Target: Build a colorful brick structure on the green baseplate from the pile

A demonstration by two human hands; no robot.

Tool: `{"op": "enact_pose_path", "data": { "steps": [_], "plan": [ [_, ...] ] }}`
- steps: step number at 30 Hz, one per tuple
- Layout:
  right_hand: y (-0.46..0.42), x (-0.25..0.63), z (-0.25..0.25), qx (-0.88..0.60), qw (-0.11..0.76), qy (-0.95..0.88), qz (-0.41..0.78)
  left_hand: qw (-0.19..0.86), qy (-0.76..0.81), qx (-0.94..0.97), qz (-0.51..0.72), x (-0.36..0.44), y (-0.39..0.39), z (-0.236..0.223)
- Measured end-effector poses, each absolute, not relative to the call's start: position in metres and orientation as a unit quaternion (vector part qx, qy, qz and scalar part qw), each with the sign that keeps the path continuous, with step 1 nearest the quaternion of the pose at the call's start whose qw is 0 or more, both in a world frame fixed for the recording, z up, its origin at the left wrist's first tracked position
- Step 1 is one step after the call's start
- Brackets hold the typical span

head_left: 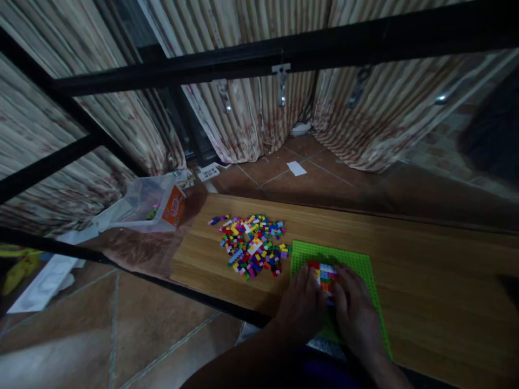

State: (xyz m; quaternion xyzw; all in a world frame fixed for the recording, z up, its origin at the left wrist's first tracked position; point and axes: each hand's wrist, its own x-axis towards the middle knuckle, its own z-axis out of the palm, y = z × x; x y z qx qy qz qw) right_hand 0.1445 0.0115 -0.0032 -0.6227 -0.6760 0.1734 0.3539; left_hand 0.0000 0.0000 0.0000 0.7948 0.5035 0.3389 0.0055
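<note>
A green baseplate (367, 267) lies on the wooden table top (425, 270) near its front edge. On it stands a small multicoloured brick build (326, 274). My left hand (302, 305) and my right hand (357, 310) rest on the plate on either side of the build, fingers curled against it and touching its bricks. To the left of the plate sits a loose pile of small coloured bricks (253, 246), apart from both hands.
A clear plastic tub (141, 205) with an orange box (174, 208) stands at the table's left end on a cloth. Black metal bars (284, 54) cross overhead. Curtains (251, 108) hang behind, above a tiled floor (284, 167) with paper scraps.
</note>
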Motion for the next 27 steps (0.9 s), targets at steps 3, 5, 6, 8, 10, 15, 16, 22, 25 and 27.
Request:
{"op": "enact_pose_path", "data": {
  "steps": [3, 5, 6, 8, 10, 15, 16, 22, 25, 27],
  "plan": [
    [0.013, 0.146, -0.005, -0.618, 0.356, -0.682, 0.165, 0.02, 0.504, 0.795, 0.337, 0.001, 0.001, -0.005],
    [0.015, 0.148, -0.005, -0.612, 0.355, -0.687, 0.166, 0.061, 0.52, 0.787, 0.327, 0.002, 0.001, -0.006],
    [0.016, 0.15, -0.005, -0.609, 0.354, -0.689, 0.168, 0.085, 0.526, 0.782, 0.322, 0.003, 0.002, -0.005],
    [0.017, 0.152, -0.005, -0.603, 0.351, -0.695, 0.174, 0.135, 0.535, 0.77, 0.321, 0.002, 0.003, -0.001],
    [0.019, 0.154, -0.005, -0.599, 0.348, -0.699, 0.177, 0.183, 0.539, 0.751, 0.335, 0.0, 0.004, 0.004],
    [0.021, 0.157, -0.006, -0.598, 0.351, -0.7, 0.174, 0.238, 0.528, 0.729, 0.366, -0.005, 0.006, 0.008],
    [0.021, 0.158, -0.005, -0.597, 0.352, -0.699, 0.174, 0.244, 0.525, 0.73, 0.364, -0.004, 0.006, 0.008],
    [0.022, 0.166, 0.008, -0.603, 0.319, -0.717, 0.144, 0.274, 0.524, 0.729, 0.344, 0.001, 0.004, 0.012],
    [0.03, 0.164, 0.013, -0.601, 0.31, -0.732, 0.086, 0.299, 0.52, 0.727, 0.336, 0.0, 0.005, 0.013],
    [0.037, 0.158, 0.013, -0.593, 0.303, -0.743, 0.062, 0.314, 0.516, 0.723, 0.335, -0.003, 0.006, 0.015]
  ]
}}
